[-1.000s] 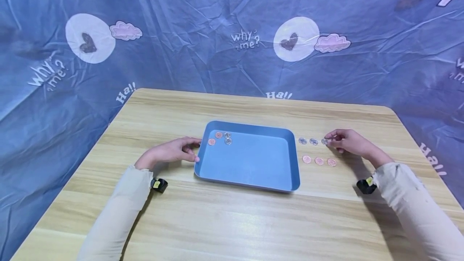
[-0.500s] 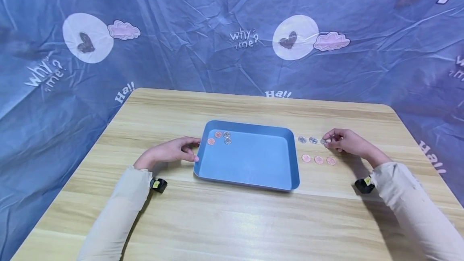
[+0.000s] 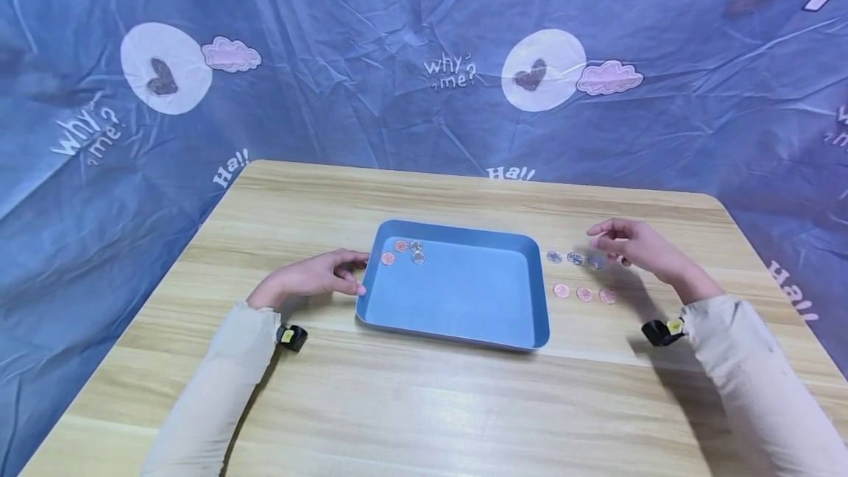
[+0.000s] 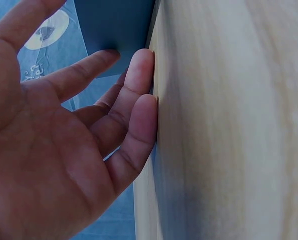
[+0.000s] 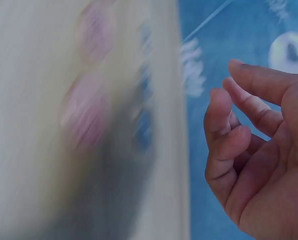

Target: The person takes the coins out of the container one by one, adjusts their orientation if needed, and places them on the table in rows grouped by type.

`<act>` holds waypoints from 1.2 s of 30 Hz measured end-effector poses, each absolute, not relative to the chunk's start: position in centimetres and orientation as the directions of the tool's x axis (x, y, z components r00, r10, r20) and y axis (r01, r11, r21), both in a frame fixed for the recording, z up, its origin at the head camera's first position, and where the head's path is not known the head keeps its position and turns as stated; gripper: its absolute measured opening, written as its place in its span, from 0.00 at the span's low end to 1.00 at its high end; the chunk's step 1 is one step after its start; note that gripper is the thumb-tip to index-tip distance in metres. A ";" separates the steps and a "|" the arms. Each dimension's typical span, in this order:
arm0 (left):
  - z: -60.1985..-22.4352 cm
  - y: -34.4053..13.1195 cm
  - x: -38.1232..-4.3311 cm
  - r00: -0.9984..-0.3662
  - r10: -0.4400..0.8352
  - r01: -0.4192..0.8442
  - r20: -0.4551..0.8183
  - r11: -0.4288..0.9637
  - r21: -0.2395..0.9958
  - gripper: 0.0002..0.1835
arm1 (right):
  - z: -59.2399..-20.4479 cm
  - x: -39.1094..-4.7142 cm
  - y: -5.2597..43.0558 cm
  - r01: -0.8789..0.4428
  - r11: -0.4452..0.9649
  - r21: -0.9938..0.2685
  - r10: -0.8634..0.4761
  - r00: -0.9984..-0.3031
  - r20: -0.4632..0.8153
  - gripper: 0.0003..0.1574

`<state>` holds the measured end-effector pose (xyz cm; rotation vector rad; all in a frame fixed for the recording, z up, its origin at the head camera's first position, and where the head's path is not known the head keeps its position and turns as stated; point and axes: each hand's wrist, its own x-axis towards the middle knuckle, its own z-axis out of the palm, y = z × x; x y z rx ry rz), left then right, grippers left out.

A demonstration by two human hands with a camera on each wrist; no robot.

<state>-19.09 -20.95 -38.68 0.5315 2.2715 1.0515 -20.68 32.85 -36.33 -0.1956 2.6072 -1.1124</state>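
Observation:
My left hand rests at the left wall of a blue tray. In the left wrist view a fingertip touches the tray's outer side, while other fingertips rest on the wood. Two copper-coloured coins and two silver-coloured coins lie in the tray's far left corner. My right hand hovers above the right end of a row of three silver-coloured coins. Nothing shows between its loosely bent fingers in the right wrist view. Nearer me lies a row of three copper-coloured coins.
Everything stands on a wooden table. Behind its far edge hangs a blue printed cloth. A black wrist device sits under the right sleeve, another under the left.
My right hand has let go of the rightmost silver-coloured coin and risen off the table, leaving it at the end of the row. The left hand and the tray have stayed in place.

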 end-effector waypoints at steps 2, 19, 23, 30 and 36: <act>-38.7 -20.9 -19.2 -0.757 0.563 0.114 -0.332 0.614 0.781 0.41 | -35.4 -20.8 31.6 -0.034 0.663 -0.748 -0.259 -0.948 -0.186 0.26; -38.8 -20.9 -19.4 -0.749 0.571 0.118 -0.334 0.612 0.782 0.41 | -34.3 -23.4 18.5 -0.120 0.527 -0.841 -0.485 -0.855 -0.182 0.22; -38.8 -20.9 -19.4 -0.746 0.577 0.116 -0.332 0.604 0.788 0.41 | -35.2 -23.5 15.7 -0.138 0.534 -0.834 -0.541 -0.814 -0.212 0.20; -38.9 -20.9 -19.2 -0.739 0.589 0.106 -0.326 0.580 0.808 0.42 | -36.8 -23.8 11.5 -0.167 0.579 -0.798 -0.601 -0.749 -0.279 0.20; -38.9 -20.9 -19.2 -0.743 0.581 0.098 -0.332 0.585 0.805 0.42 | -37.9 -24.0 9.4 -0.243 0.621 -0.745 -0.633 -0.716 -0.295 0.18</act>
